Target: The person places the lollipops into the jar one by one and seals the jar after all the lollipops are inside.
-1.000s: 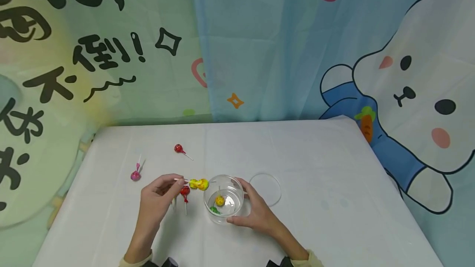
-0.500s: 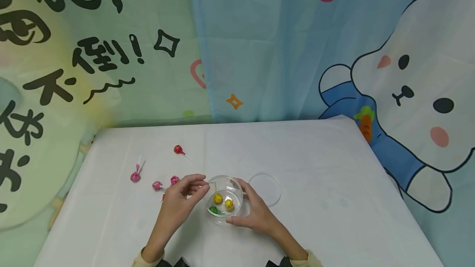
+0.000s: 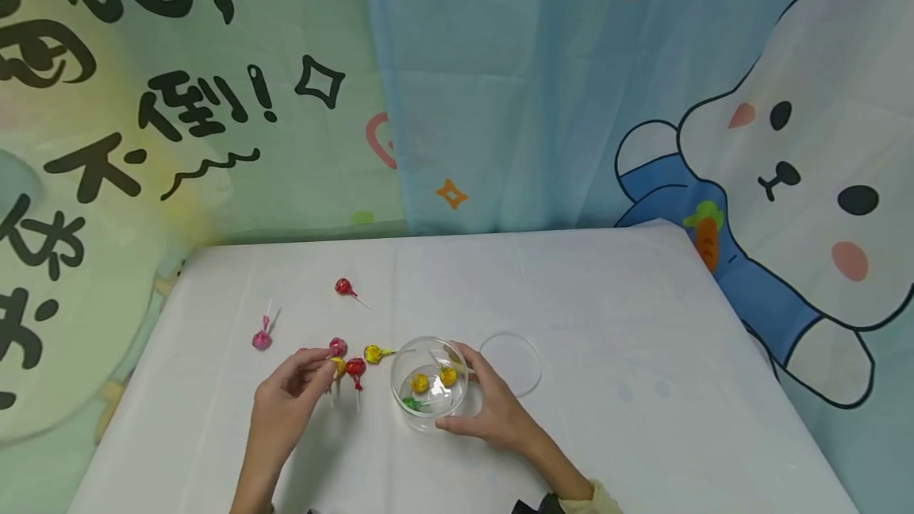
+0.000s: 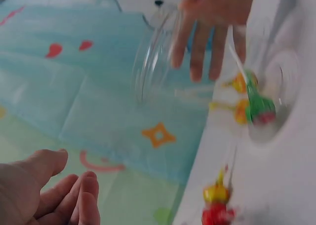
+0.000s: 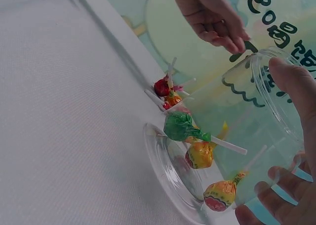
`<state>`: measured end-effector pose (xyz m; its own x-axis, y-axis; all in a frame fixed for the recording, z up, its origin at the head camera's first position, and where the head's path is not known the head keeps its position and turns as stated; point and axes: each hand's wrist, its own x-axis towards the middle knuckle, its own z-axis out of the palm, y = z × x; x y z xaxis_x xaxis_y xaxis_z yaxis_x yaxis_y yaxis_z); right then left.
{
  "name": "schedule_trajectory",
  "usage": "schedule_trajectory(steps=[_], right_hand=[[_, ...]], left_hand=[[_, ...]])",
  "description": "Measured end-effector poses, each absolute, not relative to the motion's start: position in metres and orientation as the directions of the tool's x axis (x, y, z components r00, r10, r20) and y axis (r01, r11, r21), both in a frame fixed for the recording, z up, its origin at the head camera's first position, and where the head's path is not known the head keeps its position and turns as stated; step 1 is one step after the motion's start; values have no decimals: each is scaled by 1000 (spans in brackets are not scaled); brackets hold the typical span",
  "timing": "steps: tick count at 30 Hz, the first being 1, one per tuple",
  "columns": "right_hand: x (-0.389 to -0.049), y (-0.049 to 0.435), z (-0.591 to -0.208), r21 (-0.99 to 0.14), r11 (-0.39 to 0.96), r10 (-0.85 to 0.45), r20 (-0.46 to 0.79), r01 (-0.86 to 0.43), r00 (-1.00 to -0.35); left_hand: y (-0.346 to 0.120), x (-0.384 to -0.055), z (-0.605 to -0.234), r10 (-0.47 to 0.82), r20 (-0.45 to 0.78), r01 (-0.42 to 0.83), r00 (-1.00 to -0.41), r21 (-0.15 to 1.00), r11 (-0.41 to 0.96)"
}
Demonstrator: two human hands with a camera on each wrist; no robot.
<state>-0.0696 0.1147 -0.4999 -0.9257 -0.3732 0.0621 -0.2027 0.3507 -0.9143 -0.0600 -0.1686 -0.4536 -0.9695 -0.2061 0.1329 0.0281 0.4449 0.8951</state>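
My right hand grips the side of a clear glass jar standing on the table. Inside the jar lie a green lollipop and two yellow-orange lollipops, sticks leaning upward. My left hand is left of the jar, above a small group of lollipops, thumb and fingers apart with nothing between them in the left wrist view. Near its fingertips are a yellow lollipop, a pink lollipop and a red lollipop. Another yellow lollipop lies between the group and the jar.
On the white table, a second red lollipop lies farther back and a pink lollipop at the left. A clear round ring-like lid lies right of the jar. A printed curtain hangs behind.
My left hand has carried a yellow lollipop to the jar, let it go inside, and come back left, lower over the group. My right hand has stayed on the jar.
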Motion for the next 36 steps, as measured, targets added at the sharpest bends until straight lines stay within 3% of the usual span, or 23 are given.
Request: schedule_trajectory(steps=[5, 9, 15, 20, 24, 29, 33, 36], right_hand=[[-69, 115, -499, -910, 360, -370, 61, -204, -927], [-70, 115, -500, -906, 366, -368, 68, -212, -927], [-70, 114, -501, -915, 351, -372, 61, -201, -926], [-70, 114, -501, -910, 362, -367, 61, -203, -928], [-69, 114, -502, -906, 365, -368, 72, -215, -927], [-70, 115, -502, -905, 365, -375, 71, -218, -924], [-71, 115, -502, -908, 363, -369, 65, -208, -927], [-70, 115, -502, -913, 358, -367, 57, -198, -928]], left_hand=[[-206, -60, -510, -280, 155, -3, -947, 870, 493], [-227, -62, -551, -328, 104, -84, -939, 857, 509], [-231, -55, -554, -392, 35, -173, -919, 859, 482], [-228, -54, -547, -396, 39, -165, -917, 868, 468], [-223, -55, -535, -366, 94, -116, -926, 850, 514], [-217, -61, -499, -230, 277, 105, -933, 821, 561], [-214, -71, -482, -84, 404, 226, -911, 660, 717], [-216, -79, -485, -3, 430, 266, -903, 565, 781]])
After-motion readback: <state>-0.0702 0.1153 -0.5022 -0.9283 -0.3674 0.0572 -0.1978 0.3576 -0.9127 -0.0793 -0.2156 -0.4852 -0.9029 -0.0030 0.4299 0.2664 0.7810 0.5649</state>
